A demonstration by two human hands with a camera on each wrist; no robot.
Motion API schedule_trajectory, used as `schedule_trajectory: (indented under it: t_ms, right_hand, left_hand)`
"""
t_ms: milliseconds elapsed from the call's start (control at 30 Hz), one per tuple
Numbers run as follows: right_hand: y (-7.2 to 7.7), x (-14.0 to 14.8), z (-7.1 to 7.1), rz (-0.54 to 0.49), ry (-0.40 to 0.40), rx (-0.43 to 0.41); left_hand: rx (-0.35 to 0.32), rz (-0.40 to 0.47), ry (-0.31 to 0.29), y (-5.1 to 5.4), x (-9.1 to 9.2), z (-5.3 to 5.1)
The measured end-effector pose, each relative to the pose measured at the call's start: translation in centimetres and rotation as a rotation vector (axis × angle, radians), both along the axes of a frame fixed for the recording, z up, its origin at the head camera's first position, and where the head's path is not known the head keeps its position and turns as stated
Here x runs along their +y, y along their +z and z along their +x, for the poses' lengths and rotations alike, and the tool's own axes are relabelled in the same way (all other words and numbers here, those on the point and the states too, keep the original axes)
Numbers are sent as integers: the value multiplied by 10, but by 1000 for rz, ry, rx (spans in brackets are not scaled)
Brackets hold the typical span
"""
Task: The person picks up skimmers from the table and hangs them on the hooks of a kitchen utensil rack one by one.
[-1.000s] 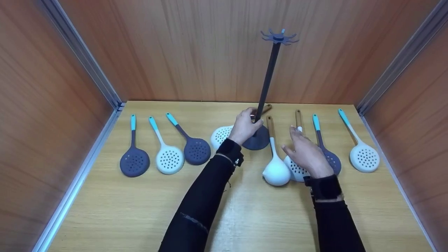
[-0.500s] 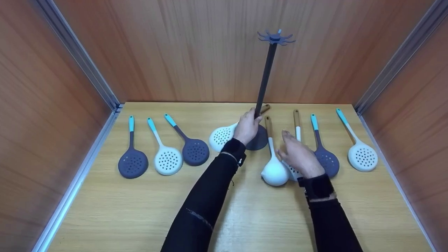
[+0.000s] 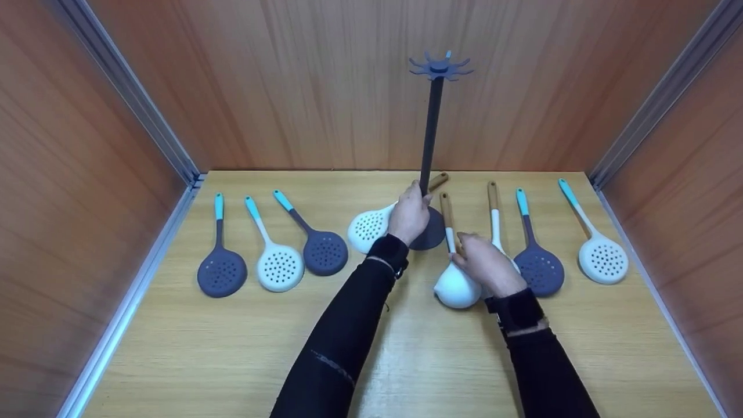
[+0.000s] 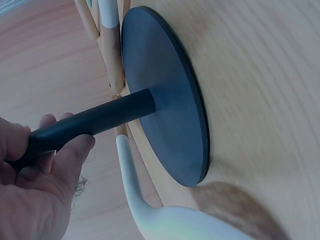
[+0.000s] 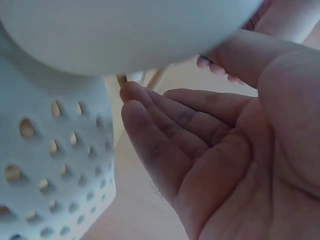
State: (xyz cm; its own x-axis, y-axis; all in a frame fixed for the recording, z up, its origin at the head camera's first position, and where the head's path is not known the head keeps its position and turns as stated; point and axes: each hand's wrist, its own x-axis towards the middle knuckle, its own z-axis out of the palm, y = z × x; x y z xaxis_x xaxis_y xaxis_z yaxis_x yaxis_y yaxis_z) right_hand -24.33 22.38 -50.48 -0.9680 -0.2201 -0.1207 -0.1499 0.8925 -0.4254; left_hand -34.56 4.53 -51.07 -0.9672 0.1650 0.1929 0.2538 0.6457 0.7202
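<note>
My left hand [image 3: 409,217] grips the lower pole of a dark utensil stand [image 3: 430,133], which has a round base and a ring of hooks on top. In the left wrist view, fingers and thumb curl round the stand's pole [image 4: 95,120]. My right hand [image 3: 487,266] hovers over a white ladle [image 3: 455,288] with a wooden handle, its fingers extended and slightly bent, holding nothing. Behind that hand lies a white slotted turner [image 3: 496,223], its head mostly hidden in the head view. The right wrist view shows the ladle's bowl [image 5: 125,40] and the turner's perforated head [image 5: 55,150] close by.
A dark skimmer [image 3: 540,270] and a white skimmer [image 3: 603,261] lie to the right. Another white skimmer [image 3: 367,231] with a wooden handle passes behind the stand. Further left are a dark skimmer [image 3: 222,273], a white one [image 3: 280,267] and another dark one [image 3: 325,253]. Wooden panels enclose the table.
The stand's hooked top has swung left, so its pole leans less. My right hand has moved left, from over the slotted turner toward the ladle. The utensils have stayed in place.
</note>
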Motion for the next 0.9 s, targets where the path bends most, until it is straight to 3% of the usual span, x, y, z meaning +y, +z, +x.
schedule_trajectory:
  t_ms: [233,567,900]
  right_hand:
    - [-8,-6,-1,2,9,33]
    - [-8,-6,-2,-111,-76,-78]
    - [-7,-5,-1,-139,-136,-130]
  left_hand:
    - [23,-44,-8,0,-1,6]
    - [-39,-21,-31,2,-4,17]
    - [6,-33,-63,-1,-11,27]
